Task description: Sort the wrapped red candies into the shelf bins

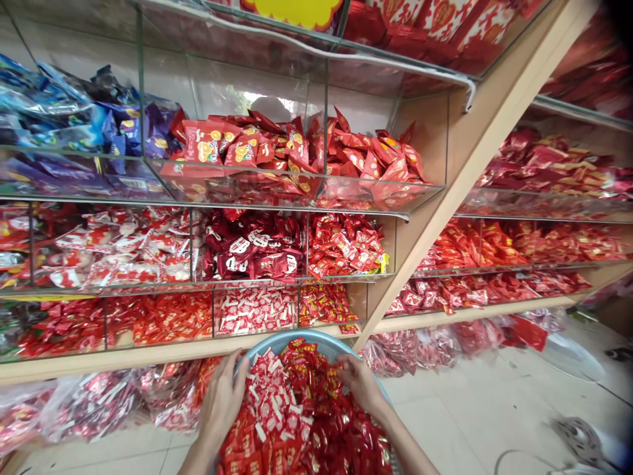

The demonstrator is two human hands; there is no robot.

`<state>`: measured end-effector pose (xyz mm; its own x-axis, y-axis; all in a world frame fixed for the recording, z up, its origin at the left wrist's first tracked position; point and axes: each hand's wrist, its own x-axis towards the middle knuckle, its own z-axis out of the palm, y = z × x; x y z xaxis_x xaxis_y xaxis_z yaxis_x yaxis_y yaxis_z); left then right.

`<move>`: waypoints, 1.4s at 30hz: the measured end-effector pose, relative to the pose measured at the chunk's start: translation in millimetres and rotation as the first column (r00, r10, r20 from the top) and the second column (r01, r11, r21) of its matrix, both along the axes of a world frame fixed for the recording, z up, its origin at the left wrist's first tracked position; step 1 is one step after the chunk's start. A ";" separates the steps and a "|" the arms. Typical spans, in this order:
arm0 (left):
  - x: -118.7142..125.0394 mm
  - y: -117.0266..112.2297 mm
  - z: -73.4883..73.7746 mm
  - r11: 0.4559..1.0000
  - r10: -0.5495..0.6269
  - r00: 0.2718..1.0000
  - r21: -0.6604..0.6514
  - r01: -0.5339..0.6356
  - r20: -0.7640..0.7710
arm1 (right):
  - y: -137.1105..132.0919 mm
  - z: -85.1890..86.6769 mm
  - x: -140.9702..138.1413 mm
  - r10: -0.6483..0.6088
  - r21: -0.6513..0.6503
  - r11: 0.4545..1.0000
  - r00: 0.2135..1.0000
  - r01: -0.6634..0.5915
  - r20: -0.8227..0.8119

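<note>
A blue basin point(316, 336) stands in front of me, heaped with small wrapped candies. White-and-pink wrapped candies point(274, 389) lie on its left side, and red-and-yellow ones point(309, 366) at the far side. Dark red shiny candies point(341, 435) and orange-red packets point(247, 452) fill the near part. My left hand point(222, 396) is closed round the basin's left rim, thumb to the inside. My right hand point(363, 382) reaches over the right rim, its fingers curled at the red-and-yellow candies; what they hold, if anything, is hidden.
Glass-fronted shelves point(257, 277) of sorted candies rise ahead, with a slanting wooden post point(445, 218) at their right. Plastic bags of candy point(93, 402) sit on the tiled floor point(440, 422) under the lowest shelf. A clear round lid-like sheet point(568, 356) and a grey object with a cable point(578, 439) lie right.
</note>
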<state>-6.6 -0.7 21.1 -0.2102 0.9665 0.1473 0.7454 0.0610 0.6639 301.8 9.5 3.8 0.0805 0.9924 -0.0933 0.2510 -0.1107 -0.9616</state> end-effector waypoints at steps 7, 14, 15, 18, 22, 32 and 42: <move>0.4 -1.0 -0.4 0.999 -0.043 0.999 0.029 0.043 -0.012 | 4.6 -11.4 -7.4 0.114 0.027 0.993 0.990 -0.116 0.081; -1.1 -1.0 -3.9 0.998 -0.057 0.998 -0.001 0.057 -0.016 | 4.7 -11.2 -11.6 0.008 0.183 0.981 0.945 -0.071 0.326; -1.6 -0.7 -5.1 0.998 -0.056 0.998 -0.005 0.056 -0.014 | 6.1 -7.4 -9.3 -0.009 0.192 0.979 0.935 -0.063 0.354; -2.7 -0.1 -8.0 0.998 -0.065 0.998 -0.004 0.065 -0.007 | 19.5 14.1 0.9 -0.013 0.189 0.979 0.904 -0.075 0.428; -2.6 0.2 -9.1 0.997 -0.072 0.997 0.002 0.072 -0.003 | 63.6 51.2 11.4 -0.050 0.227 0.970 0.851 -0.083 0.523; -4.3 2.8 -14.4 0.997 -0.064 0.998 0.051 0.064 -0.001 | 159.2 43.8 -9.4 -0.147 0.062 0.984 0.561 0.167 0.815; -1.3 0.5 -10.5 0.999 -0.052 0.998 0.003 0.052 -0.024 | 147.8 49.2 8.3 -0.142 0.030 0.985 0.701 0.169 0.699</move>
<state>-7.9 -0.2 10.6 -0.1562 0.9755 0.1552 0.7630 0.0194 0.6461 310.1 157.4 53.0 0.2891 0.9571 0.0189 0.8232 -0.2385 -0.5153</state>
